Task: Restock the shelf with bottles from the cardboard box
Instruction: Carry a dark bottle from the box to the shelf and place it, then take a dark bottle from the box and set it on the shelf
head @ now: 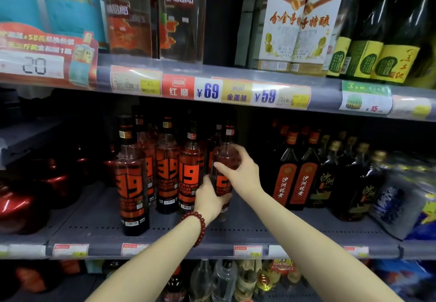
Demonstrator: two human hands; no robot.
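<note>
While we hold the clear glass bottle with the red-and-black "39" label [223, 167] in both hands, it stands at the right end of its row on the grey metal middle shelf [94, 226], just beside the next matching red-labelled bottle [190, 171]. Our right hand [240, 171] curls round its shoulder below the neck; our left hand [208, 201], wearing a dark red bead bracelet [194, 226], cups its lower body. We cannot tell whether the base is already resting on the shelf, since the left hand hides it.

The main risk, as we judge it, is glass knocking glass: a push leftward could tip the neighbour into the row. To the right, the dark bottles with red vertical labels [286, 179] stand near, so a swing of the right elbow could clip them. Letting go before the base sits flat could topple the bottle forward off the shelf edge. The cardboard box is out of view.
</note>
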